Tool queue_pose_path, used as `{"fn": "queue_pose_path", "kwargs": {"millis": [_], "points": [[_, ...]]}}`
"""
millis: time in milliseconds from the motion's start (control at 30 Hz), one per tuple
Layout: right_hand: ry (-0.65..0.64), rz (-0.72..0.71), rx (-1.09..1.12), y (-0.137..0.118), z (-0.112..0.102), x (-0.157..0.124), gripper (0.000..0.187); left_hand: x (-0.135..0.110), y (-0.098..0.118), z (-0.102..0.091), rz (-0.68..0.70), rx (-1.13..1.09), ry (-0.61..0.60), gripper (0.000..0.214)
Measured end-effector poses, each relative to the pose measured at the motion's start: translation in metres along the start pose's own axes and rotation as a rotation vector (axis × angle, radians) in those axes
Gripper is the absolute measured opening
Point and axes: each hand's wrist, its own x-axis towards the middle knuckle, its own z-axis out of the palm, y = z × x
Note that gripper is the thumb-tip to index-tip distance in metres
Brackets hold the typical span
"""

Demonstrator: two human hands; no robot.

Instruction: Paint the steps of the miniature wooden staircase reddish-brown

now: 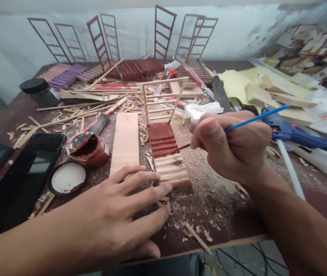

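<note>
Pinched in my right hand (232,142) is a thin blue paintbrush (258,118), its tip touching the right edge of a small ridged wooden piece (171,168). Red-brown paint covers the far part of that piece, while the near part is bare wood. A little ladder-like stick frame (163,102) stands up at its far end. My left hand (128,207) lies with fingers stretched out, fingertips against the near left side of the piece. Left of it lies a plain wooden slat (125,142). An open jar of red-brown paint (90,151) stands farther left, its lid (68,178) beside it.
Similar painted pieces with upright frames (140,69) line the back of the table. A blue glue gun (292,128) lies at right, a phone (28,172) and black-lidded jar (39,92) at left. Wood shavings and sticks litter the surface. The table's front edge (232,242) is close.
</note>
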Motion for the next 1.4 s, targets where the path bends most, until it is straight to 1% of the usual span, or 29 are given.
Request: {"fn": "queue_pose_path", "kwargs": {"millis": [267,467,600,733,967,1167,1300,1400], "points": [[-0.043,0.028,-0.003,-0.0021,-0.0005,0.0022,0.044,-0.0003,-0.001,0.0007,-0.001,-0.004,-0.01,0.039],[-0.084,0.023,0.043,-0.0036,-0.0012,0.0031,0.036,0.0006,-0.0007,0.0012,-0.005,-0.007,-0.002,0.038],[-0.066,0.014,0.002,-0.0031,-0.0015,0.0022,0.036,0.0013,-0.0007,0.0003,0.003,-0.012,0.018,0.038],[-0.033,0.017,-0.054,-0.0033,-0.0016,0.002,0.043,-0.0001,0.0,-0.0003,0.003,-0.006,0.008,0.038],[-0.052,0.076,0.009,-0.0066,-0.0012,0.0038,0.044,-0.0001,-0.0007,0.0,0.001,-0.012,0.012,0.039],[-0.032,0.068,-0.096,-0.0061,-0.0022,0.0041,0.047,0.0009,-0.0009,0.0003,-0.003,-0.016,-0.007,0.038],[-0.004,0.114,-0.054,-0.0072,-0.0015,0.0049,0.048,-0.0002,-0.0006,0.0002,0.002,-0.01,-0.006,0.039],[-0.009,0.119,-0.001,-0.0077,-0.0002,0.0057,0.047,-0.0004,-0.0004,-0.0003,0.004,-0.011,0.003,0.038]]}}
